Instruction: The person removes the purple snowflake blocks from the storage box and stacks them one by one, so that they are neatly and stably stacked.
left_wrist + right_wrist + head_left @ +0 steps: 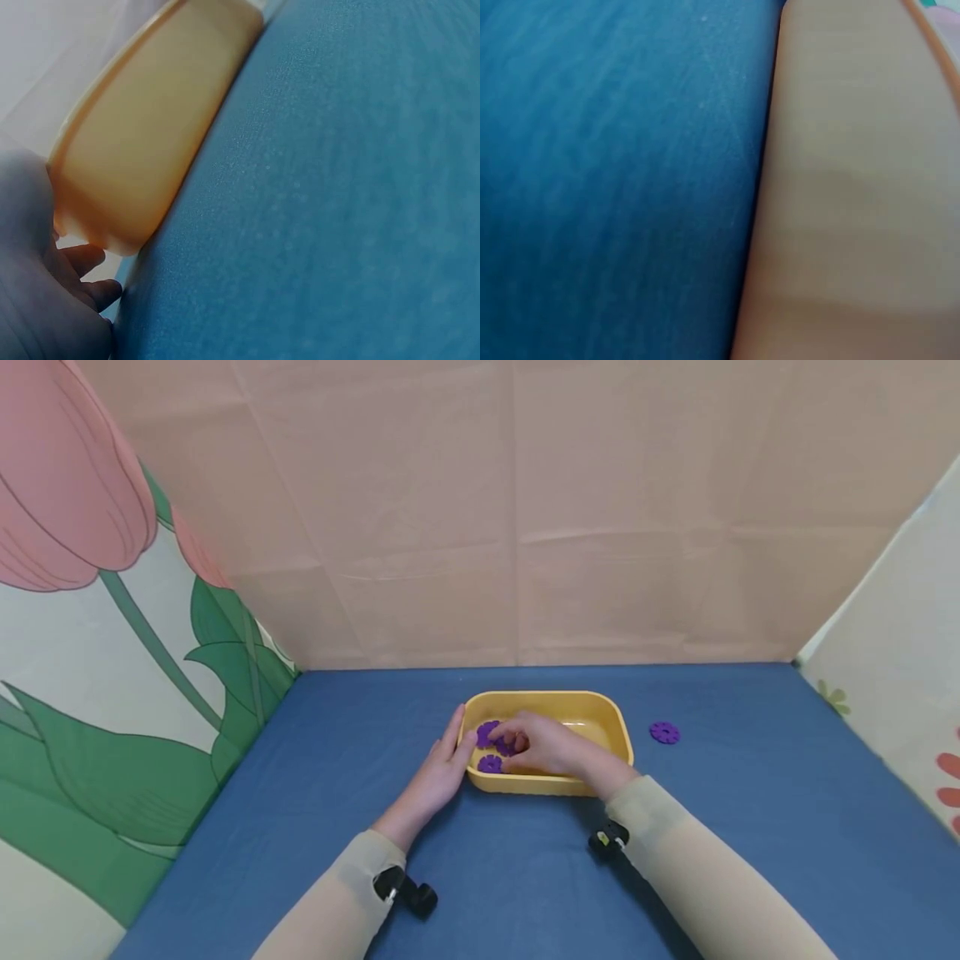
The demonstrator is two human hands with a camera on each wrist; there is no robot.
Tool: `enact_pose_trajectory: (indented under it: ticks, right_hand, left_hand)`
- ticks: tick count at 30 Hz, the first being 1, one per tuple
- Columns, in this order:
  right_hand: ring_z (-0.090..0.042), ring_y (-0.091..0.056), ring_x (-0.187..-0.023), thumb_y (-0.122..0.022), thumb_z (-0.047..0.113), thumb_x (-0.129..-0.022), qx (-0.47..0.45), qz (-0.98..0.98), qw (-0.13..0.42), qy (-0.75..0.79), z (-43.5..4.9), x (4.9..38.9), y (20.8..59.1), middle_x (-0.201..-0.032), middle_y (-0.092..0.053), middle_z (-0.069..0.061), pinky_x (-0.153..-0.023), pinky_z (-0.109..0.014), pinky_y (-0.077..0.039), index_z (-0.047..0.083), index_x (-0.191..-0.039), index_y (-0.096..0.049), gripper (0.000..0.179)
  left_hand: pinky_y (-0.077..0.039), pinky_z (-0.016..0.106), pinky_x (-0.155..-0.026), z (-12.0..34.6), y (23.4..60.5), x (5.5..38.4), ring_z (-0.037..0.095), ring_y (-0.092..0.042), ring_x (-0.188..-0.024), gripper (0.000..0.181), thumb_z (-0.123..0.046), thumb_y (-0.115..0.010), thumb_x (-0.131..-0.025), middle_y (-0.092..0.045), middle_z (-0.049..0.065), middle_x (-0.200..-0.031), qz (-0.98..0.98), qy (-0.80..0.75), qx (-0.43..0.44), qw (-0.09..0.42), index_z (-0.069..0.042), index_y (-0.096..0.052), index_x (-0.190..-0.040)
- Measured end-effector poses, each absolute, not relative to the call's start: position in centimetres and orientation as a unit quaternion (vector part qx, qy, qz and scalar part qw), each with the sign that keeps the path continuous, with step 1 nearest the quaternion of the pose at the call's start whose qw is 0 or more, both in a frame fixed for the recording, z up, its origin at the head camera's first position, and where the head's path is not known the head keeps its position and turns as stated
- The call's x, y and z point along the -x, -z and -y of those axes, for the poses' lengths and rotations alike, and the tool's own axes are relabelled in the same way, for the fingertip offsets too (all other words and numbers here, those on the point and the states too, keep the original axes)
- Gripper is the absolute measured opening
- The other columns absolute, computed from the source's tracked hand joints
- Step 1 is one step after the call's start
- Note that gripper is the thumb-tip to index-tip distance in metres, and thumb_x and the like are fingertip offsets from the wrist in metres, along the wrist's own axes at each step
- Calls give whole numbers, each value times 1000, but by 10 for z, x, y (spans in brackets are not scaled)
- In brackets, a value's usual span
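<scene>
A yellow plastic tray (551, 785) stands on the blue table. My left hand (441, 768) holds it by the left end, thumb at the rim and fingers along the outer wall; the left wrist view shows fingertips (101, 292) at the tray's (150, 142) lower edge. Several purple notched discs (491, 764) lie inside at the left. Over them reaches my right hand (551, 747), thumb and index finger spread apart with the tips right at the discs, other fingers bent. In the right wrist view, only the tray's wall (855, 187) and table show; the hand is out of frame.
One more purple notched disc (664, 732) lies on the blue table (525, 877) to the right of the tray. A beige cloth wall (517, 527) rises behind the table, with printed side panels left and right. A black wrist camera (405, 892) sits on each sleeve.
</scene>
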State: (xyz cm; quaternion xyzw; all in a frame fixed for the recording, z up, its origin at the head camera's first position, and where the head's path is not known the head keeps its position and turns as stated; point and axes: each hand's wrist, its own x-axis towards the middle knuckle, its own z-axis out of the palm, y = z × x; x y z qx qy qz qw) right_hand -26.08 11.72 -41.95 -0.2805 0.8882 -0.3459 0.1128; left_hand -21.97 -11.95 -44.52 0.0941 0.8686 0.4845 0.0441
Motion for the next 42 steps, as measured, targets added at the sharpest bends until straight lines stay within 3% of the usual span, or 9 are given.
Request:
enact_pose_trajectory:
  ticks: [5,12,27,42]
  right_hand:
    - [-22,-58,-100,-87,23,-99,306,-890,110,319,-115,262,421,-111,-66,-6,-90,-39,-53,15,-140,-78,42]
    - [-25,-58,-100,-85,21,-101,321,-890,114,302,-113,263,422,-109,-63,-6,-86,-37,-50,14,-141,-78,41]
    - [-26,-59,-100,-86,19,-100,353,-892,96,267,-109,263,422,-111,-64,-7,-89,-36,-48,15,-132,-82,33]
    - [-23,-57,-97,-87,13,-98,364,-890,95,258,-108,265,425,-107,-64,-4,-85,-34,-47,16,-132,-82,35]
  left_hand:
    - [-10,73,-129,121,448,221,51,-13,-165,71,-56,-38,-119,-26,9,-181,-871,-481,-91,46,-28,-14,-180]
    - [-11,72,-130,121,445,219,49,-13,-166,76,-67,-35,-115,-25,8,-181,-869,-484,-90,50,-33,-13,-180]
    - [-12,73,-129,122,445,219,51,-15,-165,76,-63,-37,-117,-26,12,-181,-869,-483,-104,41,-25,-16,-180]
    - [-15,71,-130,122,446,220,45,-18,-165,75,-63,-37,-117,-27,11,-181,-865,-490,-100,45,-29,-14,-180]
